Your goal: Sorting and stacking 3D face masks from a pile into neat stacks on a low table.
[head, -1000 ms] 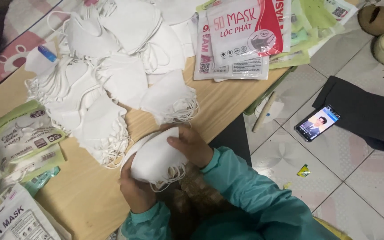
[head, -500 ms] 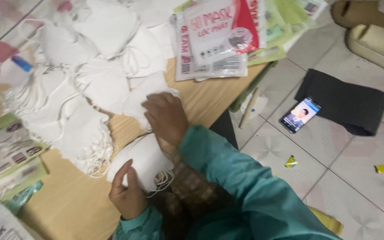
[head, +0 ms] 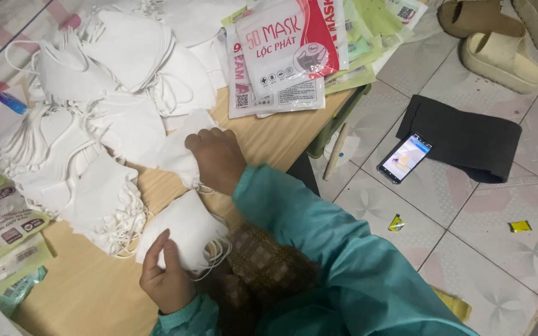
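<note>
My left hand point(head: 166, 277) holds a small stack of white face masks point(head: 185, 229) at the near edge of the low wooden table point(head: 88, 292). My right hand point(head: 218, 158) reaches across the table and closes on another white mask point(head: 179, 149) lying just left of it. A big loose pile of white masks point(head: 88, 124) with ear loops spreads over the table's left and far side.
Printed mask packets point(head: 291, 53) lie at the table's far right edge, more green-and-white packets point(head: 1, 227) at the left. On the tiled floor to the right lie a lit phone point(head: 404, 157), a black cloth point(head: 462, 137), beige slippers point(head: 499, 53) and small yellow wrappers point(head: 520, 226).
My right hand left the stack held by the left hand and moved away up the table onto a loose mask. The left hand kept the stack low at the table edge.
</note>
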